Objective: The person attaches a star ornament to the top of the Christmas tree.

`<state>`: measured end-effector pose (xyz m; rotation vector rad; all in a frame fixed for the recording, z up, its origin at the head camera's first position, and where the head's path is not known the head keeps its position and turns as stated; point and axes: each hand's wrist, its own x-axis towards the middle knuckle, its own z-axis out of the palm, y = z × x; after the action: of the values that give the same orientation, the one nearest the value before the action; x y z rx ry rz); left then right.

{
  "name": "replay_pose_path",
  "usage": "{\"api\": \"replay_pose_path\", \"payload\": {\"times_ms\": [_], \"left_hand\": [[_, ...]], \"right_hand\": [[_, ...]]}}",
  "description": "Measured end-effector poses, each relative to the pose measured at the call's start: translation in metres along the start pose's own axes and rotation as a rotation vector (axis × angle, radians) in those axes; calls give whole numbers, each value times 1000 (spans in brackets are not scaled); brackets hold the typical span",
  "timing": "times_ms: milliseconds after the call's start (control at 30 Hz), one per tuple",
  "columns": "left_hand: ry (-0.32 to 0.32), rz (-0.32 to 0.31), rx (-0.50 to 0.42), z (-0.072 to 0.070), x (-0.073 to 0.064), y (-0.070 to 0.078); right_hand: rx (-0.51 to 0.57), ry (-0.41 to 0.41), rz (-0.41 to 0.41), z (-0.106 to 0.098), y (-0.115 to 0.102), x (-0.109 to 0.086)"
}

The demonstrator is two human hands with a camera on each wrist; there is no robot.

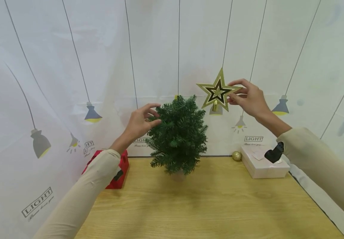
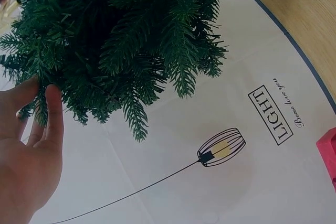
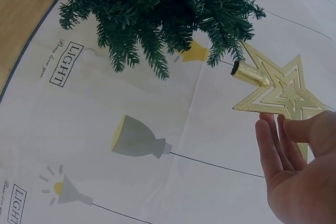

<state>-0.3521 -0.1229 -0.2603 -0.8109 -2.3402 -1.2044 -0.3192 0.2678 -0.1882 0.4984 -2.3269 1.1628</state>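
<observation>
A small green artificial Christmas tree (image 1: pixel 177 136) stands on the wooden table. My left hand (image 1: pixel 140 122) is at its upper left side, and in the left wrist view the thumb and fingers (image 2: pixel 52 114) curve around a branch tip (image 2: pixel 39 95). To the right of the treetop, my right hand (image 1: pixel 248 98) pinches a gold star tree topper (image 1: pixel 218 90) by one point. The star is held upright, with its short tube (image 3: pixel 251 73) facing the tree in the right wrist view.
A red box (image 1: pixel 124 166) sits at the table's left edge, partly behind the left sleeve. At the back right are a gold ball (image 1: pixel 236 156) and a pale pink box (image 1: pixel 263 162). A white cloth printed with lamps (image 1: pixel 157 49) hangs behind the wooden table (image 1: pixel 213 205).
</observation>
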Motion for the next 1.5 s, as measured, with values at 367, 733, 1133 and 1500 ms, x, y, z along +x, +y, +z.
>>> {"api": "replay_pose_path", "payload": {"times_ms": [367, 733, 1133, 1500], "left_hand": [[10, 10, 2, 1, 0, -1], [12, 13, 4, 0, -2, 0], [14, -5, -12, -1, -4, 0], [11, 4, -5, -1, -4, 0]], "right_hand": [[35, -10, -21, 6, -14, 15], [72, -18, -31, 18, -30, 28], [128, -10, -30, 42, -45, 44], [173, -10, -30, 59, -52, 54]]}}
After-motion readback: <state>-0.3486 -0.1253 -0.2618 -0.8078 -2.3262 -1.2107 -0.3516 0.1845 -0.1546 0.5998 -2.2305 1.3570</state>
